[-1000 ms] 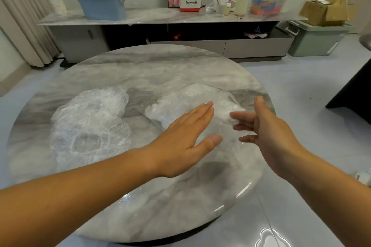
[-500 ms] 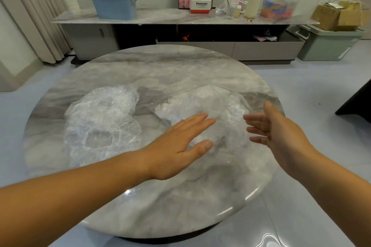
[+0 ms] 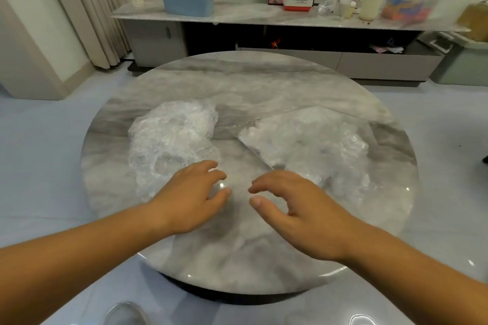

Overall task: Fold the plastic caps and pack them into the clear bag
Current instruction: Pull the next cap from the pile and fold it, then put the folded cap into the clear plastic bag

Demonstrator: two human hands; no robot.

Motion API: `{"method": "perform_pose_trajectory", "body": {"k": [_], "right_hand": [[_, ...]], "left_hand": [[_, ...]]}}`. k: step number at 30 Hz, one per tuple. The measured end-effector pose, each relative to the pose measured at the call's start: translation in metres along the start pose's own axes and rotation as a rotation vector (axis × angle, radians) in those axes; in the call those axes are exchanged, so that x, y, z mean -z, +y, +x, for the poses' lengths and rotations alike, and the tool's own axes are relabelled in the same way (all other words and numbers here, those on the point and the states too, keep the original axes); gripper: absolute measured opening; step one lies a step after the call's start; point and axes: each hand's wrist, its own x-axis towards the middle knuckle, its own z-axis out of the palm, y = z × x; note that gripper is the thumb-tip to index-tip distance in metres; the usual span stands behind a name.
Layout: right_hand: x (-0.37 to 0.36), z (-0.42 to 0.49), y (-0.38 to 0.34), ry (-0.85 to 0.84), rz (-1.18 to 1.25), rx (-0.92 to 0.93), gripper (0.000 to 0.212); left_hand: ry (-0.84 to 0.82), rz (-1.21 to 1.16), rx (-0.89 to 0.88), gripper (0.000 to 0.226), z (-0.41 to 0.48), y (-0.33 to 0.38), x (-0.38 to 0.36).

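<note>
Bag: the bag (image 3: 303, 145) lies on the surface (image 3: 237, 258), already puffy with caps inside.
Caps: a loose pile of caps (image 3: 171, 140) lies left of the bag, apart from it.
Left hand: the left hand (image 3: 192, 198) is near-left of the bag, at the pile's near edge. Its fingers are loosely curled and hold nothing. Whether it touches the pile, I cannot tell.
Right hand: the right hand (image 3: 293, 208) is over the bag's near corner, fingers loosely curled, empty.
Risk: I think the thin caps cling together, so one pull may lift several. The full bag may also slide on the glossy surface with no hand on it.
Change: half a second ago the left hand lay flat on the bag and the right hand was open at its right side. Both have now drawn back to its near side.
</note>
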Motion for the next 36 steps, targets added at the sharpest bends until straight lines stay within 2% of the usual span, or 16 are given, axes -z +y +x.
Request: {"method": "perform_pose_trajectory", "body": {"k": [3,5,7,10,11,13,15,18,20,22,25,28,33,36], "right_hand": [[-0.029,0.017,-0.002,-0.214,-0.123,-0.035,0.057],[-0.043,0.028,0.001,-0.286,-0.184,-0.058,0.059],[-0.050,0.036,0.007,-0.304,-0.211,-0.074,0.059],[-0.056,0.045,0.013,-0.336,-0.244,0.005,0.063],[-0.058,0.046,0.013,-0.352,-0.252,0.055,0.067],[-0.063,0.048,0.013,-0.381,-0.274,0.129,0.076],[-0.069,0.049,0.011,-0.395,-0.309,0.169,0.073],[-0.073,0.049,0.009,-0.375,-0.325,0.189,0.071],[-0.070,0.049,0.009,-0.326,-0.283,0.202,0.077],[-0.064,0.048,0.009,-0.233,-0.223,0.234,0.074],[-0.051,0.039,0.014,-0.066,-0.130,0.238,0.069],[-0.043,0.021,0.031,0.017,-0.060,0.220,0.065],[-0.047,-0.014,0.053,0.103,0.056,0.167,0.059],[-0.051,-0.029,0.057,0.060,0.082,0.128,0.055]], "left_hand": [[-0.012,0.068,0.076,0.061,-0.016,-0.029,-0.002],[-0.019,0.113,0.096,0.062,-0.022,-0.046,-0.002],[-0.035,0.110,0.062,0.062,-0.025,-0.055,-0.001],[-0.081,0.034,-0.064,0.088,-0.030,-0.060,0.001],[-0.098,0.021,-0.109,0.090,-0.033,-0.059,0.001],[-0.132,0.012,-0.190,0.069,-0.038,-0.060,-0.003],[-0.131,0.015,-0.259,0.053,-0.042,-0.061,-0.006],[-0.033,-0.028,-0.275,0.058,-0.044,-0.065,-0.009],[0.060,-0.074,-0.193,0.063,-0.042,-0.071,-0.010],[0.098,-0.094,-0.083,0.065,-0.037,-0.076,-0.009],[0.049,-0.151,0.064,0.066,-0.031,-0.078,-0.009],[-0.013,-0.232,0.136,0.074,-0.027,-0.075,-0.011],[-0.032,-0.202,0.099,0.076,-0.021,-0.070,-0.016],[-0.024,-0.106,0.038,0.068,-0.017,-0.065,-0.017]]}}
